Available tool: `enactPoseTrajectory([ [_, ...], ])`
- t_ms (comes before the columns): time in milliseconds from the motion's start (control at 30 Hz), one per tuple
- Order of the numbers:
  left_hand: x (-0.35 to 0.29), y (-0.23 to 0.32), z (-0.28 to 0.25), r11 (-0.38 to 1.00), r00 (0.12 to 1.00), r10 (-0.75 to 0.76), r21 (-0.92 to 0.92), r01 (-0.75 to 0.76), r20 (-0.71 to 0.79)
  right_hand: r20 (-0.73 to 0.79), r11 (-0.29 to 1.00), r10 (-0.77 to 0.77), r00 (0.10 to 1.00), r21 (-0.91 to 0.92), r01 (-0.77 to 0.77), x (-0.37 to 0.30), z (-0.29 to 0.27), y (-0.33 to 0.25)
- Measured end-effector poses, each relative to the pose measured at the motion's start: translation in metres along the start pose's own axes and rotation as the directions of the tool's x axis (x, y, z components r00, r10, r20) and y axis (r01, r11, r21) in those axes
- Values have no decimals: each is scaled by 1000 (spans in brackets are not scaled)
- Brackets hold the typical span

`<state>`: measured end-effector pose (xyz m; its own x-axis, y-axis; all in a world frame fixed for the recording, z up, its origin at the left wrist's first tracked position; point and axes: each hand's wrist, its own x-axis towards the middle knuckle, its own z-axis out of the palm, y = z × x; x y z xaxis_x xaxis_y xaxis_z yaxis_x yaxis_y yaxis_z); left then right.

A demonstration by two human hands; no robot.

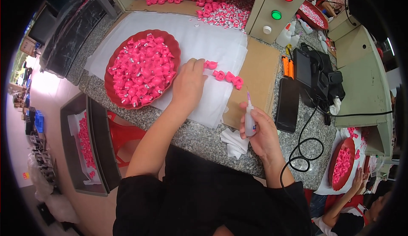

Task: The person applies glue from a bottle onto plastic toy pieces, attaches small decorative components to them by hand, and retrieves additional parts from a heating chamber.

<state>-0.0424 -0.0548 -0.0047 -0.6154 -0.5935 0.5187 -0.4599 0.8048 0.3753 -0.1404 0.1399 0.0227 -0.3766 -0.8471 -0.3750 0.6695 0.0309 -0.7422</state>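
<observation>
My left hand (189,84) rests on white paper, thumb apart from the fingers, its fingertips beside a small pink moulded piece (211,65). From there a short row of similar pink pieces (229,77) runs right across the paper toward the cardboard. In my right hand (264,135) is a small translucent squeeze bottle (250,123) with a thin needle tip pointing up, just below the row's right end. Left of my left hand stands a red scalloped bowl (111,92), heaped with pink pieces that show small silvery-white parts.
Behind the paper, a grey box with red and green buttons (282,6) shelters more pink pieces (225,17). On the granite worktop (199,140) lie a crumpled tissue (235,143), black phone (287,104), orange-handled tools (287,67) and a looped cable (299,151). Another person works at lower right.
</observation>
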Motion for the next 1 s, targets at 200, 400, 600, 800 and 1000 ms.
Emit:
enactPoseTrajectory([
  [200,-7,-5,5,989,998,-53,-136,55,23,-38,999,-40,998,0,40,1,-7,6],
  [400,-49,37,-26,452,834,-173,-710,539,524,96,974,-62,993,222,40,1,-9,12],
  [600,-67,48,-27,-277,646,-106,-646,711,756,-33,958,-213,977,189,215,3,-4,12],
  [800,-76,44,-11,92,859,-226,-867,489,460,-36,956,-282,959,71,284,-2,-6,9],
  [1000,-81,46,-1,359,909,-329,-857,371,256,15,819,-502,865,-315,481,-6,-4,21],
])
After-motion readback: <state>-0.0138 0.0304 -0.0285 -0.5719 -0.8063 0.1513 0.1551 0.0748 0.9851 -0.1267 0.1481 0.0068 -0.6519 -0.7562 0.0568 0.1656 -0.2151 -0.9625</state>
